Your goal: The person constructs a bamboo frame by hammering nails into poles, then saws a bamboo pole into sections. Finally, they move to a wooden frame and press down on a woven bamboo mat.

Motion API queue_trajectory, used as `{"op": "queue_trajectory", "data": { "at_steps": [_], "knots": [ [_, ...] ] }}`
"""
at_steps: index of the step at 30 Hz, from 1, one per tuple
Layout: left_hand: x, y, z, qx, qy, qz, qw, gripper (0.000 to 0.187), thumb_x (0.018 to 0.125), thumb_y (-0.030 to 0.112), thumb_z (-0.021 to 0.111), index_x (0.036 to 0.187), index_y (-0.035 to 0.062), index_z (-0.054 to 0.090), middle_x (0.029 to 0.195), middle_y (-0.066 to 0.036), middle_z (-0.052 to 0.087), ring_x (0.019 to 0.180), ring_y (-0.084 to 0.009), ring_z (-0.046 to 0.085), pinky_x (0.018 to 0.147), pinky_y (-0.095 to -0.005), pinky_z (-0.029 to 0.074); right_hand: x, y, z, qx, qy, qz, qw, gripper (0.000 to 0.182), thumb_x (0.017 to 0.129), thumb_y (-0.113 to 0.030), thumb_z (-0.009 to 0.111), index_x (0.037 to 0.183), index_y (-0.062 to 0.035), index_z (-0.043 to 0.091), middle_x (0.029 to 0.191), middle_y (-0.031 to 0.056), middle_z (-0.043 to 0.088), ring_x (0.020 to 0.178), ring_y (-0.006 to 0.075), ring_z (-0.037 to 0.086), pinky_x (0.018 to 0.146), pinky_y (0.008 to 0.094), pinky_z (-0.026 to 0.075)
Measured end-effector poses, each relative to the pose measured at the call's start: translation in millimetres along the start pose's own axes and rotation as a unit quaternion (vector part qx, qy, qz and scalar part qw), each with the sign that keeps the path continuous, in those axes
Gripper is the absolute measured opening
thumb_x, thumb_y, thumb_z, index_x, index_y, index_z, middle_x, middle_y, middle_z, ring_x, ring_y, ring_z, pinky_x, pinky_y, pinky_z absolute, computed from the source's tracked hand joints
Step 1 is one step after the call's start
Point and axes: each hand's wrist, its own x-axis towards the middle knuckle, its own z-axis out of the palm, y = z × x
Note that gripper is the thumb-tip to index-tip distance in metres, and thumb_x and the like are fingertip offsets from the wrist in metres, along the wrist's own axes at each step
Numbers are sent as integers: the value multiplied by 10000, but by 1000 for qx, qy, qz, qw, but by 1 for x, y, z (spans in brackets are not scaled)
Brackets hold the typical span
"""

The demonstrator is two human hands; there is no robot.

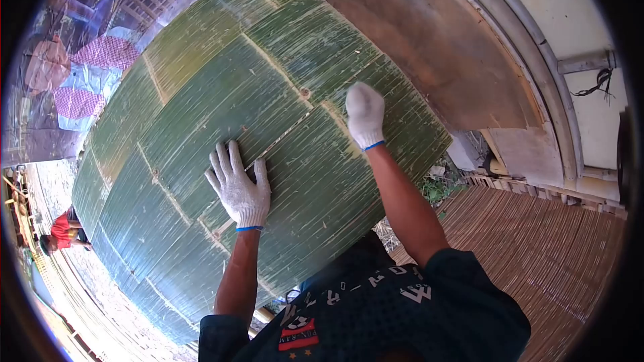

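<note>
A broad sheet of flattened green bamboo point(221, 107), scored with fine splits and pale node lines, fills the middle of the head view. My left hand point(240, 186), in a white knit glove with a blue cuff, lies on it with fingers spread. My right hand point(365, 112), gloved the same way, is closed in a fist over the sheet's right part. Its fingers are slightly blurred, and whether anything is inside them is hidden. A pale seam runs across the bamboo between the two hands.
A brown board wall point(409, 33) stands beyond the sheet. Slatted bamboo flooring point(523, 255) spreads at the lower right. A printed plastic sheet point(100, 47) hangs at the upper left. Another person in a red top point(64, 231) is at the far left.
</note>
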Motion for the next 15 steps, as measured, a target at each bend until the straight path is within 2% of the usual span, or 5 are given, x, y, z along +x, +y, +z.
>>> {"op": "queue_trajectory", "data": {
  "at_steps": [6, 10, 11, 13, 15],
  "knots": [
    [-1, -4, 0, -6, 11, 12, 1000, 720, 1036, 484, 581, 1589, 46, 433, 1680, -225, 364, 1584, -428, 274, 1301, -608, 150, -1, 11, 3, -5, -18, 63, 998, 504, 1064, -446, 599, 734, -93, 459, 695, -50, 399, 624, 70, 370, 548, 267, 291],
    [-3, -5, 2, -13, 18, 12, 1000, 715, 1033, 471, 593, 1584, 42, 438, 1679, -223, 368, 1582, -424, 280, 1300, -608, 154, -6, -24, 13, -16, -37, -9, 999, 432, 1056, -343, 564, 726, -84, 466, 689, -39, 395, 627, 86, 376, 554, 279, 305],
    [-4, -4, 1, -15, 21, 14, 1000, 713, 1032, 467, 595, 1582, 41, 439, 1679, -222, 368, 1582, -421, 281, 1300, -607, 156, -16, 16, 5, -144, -15, 4, 990, 525, 1046, -433, 596, 740, -23, 478, 673, 35, 391, 641, 115, 398, 581, 340, 354],
    [4, 0, -1, -25, 36, 10, 999, 698, 1034, 455, 594, 1583, 52, 442, 1679, -213, 375, 1586, -403, 283, 1301, -598, 167, -8, 17, 5, -90, -39, 12, 995, 449, 1037, -341, 583, 753, -10, 478, 679, 66, 372, 635, 134, 405, 588, 365, 372],
    [-3, -2, -3, -15, 17, 10, 1000, 680, 1045, 444, 579, 1592, 67, 436, 1688, -202, 368, 1594, -388, 277, 1304, -583, 174, -3, 15, -4, -110, -21, 11, 994, 403, 1064, -295, 528, 749, -51, 468, 694, -3, 384, 635, 107, 384, 575, 324, 338]
  ]
}}
